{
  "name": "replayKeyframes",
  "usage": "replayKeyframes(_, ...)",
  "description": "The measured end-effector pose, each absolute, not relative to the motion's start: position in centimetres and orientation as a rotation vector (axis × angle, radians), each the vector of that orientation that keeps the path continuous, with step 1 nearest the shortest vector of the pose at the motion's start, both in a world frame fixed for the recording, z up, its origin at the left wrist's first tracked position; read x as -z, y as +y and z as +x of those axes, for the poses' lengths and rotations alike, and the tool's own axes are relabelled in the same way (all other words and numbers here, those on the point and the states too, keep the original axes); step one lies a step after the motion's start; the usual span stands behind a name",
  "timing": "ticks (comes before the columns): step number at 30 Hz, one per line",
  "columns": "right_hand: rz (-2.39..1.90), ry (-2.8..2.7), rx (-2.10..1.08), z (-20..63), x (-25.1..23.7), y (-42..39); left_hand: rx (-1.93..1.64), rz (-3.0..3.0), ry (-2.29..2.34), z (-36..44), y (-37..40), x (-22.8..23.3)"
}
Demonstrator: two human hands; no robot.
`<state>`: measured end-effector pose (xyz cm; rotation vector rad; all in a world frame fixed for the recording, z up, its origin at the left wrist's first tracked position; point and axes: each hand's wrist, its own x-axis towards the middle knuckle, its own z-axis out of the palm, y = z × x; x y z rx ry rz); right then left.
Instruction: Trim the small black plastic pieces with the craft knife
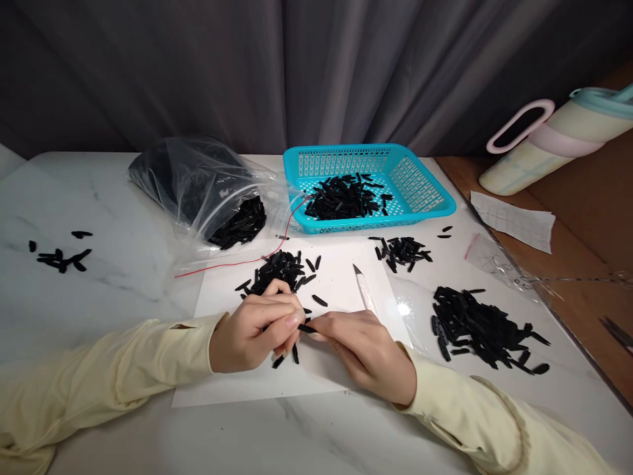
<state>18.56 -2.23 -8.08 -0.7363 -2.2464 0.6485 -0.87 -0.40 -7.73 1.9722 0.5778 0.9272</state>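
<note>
Over a white paper sheet (217, 369), my right hand (368, 346) pinches a small, slim black piece (307, 328) between thumb and finger. My left hand (260, 326) is closed right beside it, its thumb and fingertips at the piece's other end. Whether the left fingers hold that end or something else is hidden. Just beyond my left hand lies a pile of similar black pieces (284, 267), partly covered by the hand. A few more pieces stick out below the left fingers. Behind my right hand a pointed, pen-like white tool (364, 290) rests on the paper.
A blue perforated basket (425, 210) holds more black pieces. Left of it lies an open clear zip bag (198, 191) of them, with a red string (227, 265). Loose piles lie right (479, 326) and left (64, 260). A tumbler (554, 142) stands back right.
</note>
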Motion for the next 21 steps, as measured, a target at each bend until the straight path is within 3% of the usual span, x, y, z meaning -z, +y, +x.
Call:
replayKeyframes(8, -0.749, -2.197, -0.700, 18.64, 8.18, -2.48, -0.840, 1.949, 0.569, -1.11, -0.38, 7.55)
replayKeyframes(16, -0.810, -2.089, -0.581, 18.57, 8.15, -2.79, -0.860, 2.058, 0.863, -1.00, -0.46, 7.25)
replayKeyframes(21, -0.881, -2.178, -0.475, 17.92, 8.07, -2.88, -0.830, 2.118, 0.775, -0.58, -0.63, 7.13)
